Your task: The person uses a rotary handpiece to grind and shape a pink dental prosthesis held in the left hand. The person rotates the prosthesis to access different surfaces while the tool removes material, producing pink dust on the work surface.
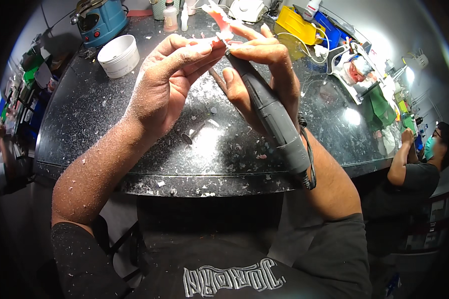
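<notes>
My left hand (157, 89), dusted with pale powder, pinches a pink denture (219, 17) between thumb and fingers. My right hand (279, 62) is wrapped round a black rotary handpiece (267, 107), held like a pen and slanting up to the left. Its tip meets or nearly meets the lower part of the denture; the exact contact is too small to tell. My right fingertips rest close to the denture, beside my left fingertips. A dark cord (310, 164) runs from the handpiece's lower end along my right forearm.
Shavings litter the black bench (90, 114). A small cylindrical piece (188, 137) lies below my hands. A white tub (118, 56), blue machine (99, 22) and bottle (170, 17) stand far left; yellow bin (299, 25) and white-framed device (354, 72) right. A masked person (414, 164) sits at right.
</notes>
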The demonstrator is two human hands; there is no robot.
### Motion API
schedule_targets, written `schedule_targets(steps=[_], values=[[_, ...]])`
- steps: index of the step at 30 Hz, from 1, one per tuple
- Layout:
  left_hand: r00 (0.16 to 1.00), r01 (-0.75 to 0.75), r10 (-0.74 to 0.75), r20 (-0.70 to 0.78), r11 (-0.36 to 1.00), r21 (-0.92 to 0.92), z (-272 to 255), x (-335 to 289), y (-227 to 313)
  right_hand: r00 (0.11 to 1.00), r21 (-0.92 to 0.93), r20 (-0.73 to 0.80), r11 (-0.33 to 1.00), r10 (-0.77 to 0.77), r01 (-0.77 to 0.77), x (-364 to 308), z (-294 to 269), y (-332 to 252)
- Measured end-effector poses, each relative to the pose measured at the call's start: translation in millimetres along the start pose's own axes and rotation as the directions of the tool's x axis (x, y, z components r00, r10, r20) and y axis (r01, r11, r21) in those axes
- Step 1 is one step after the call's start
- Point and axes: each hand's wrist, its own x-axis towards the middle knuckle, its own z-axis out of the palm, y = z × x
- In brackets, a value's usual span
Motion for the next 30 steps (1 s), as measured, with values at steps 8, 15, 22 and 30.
schedule_targets(steps=[8,15,22,30], values=[[1.0,0.016,-0.016,-0.018,1.0,-0.011,1.2,0.0,1.3,1.0,0.022,0.016,1.0,0.011,-0.011,0.7,-1.1,-0.7],[1.0,0.007,-0.008,-0.01,0.999,-0.031,-3.9,0.7,-1.2,1.0,0.022,0.012,1.0,0.009,-0.009,-0.8,0.5,-0.2],[0.996,-0.081,0.079,0.033,0.995,0.059,-3.8,1.7,-0.1,1.0,0.074,0.017,0.997,-0.003,0.002,-0.6,0.4,1.4],[0.986,-0.166,0.161,0.041,0.968,0.189,-5.0,-0.2,2.3,0.999,0.07,-0.038,0.998,0.007,-0.005,2.0,1.9,2.9]])
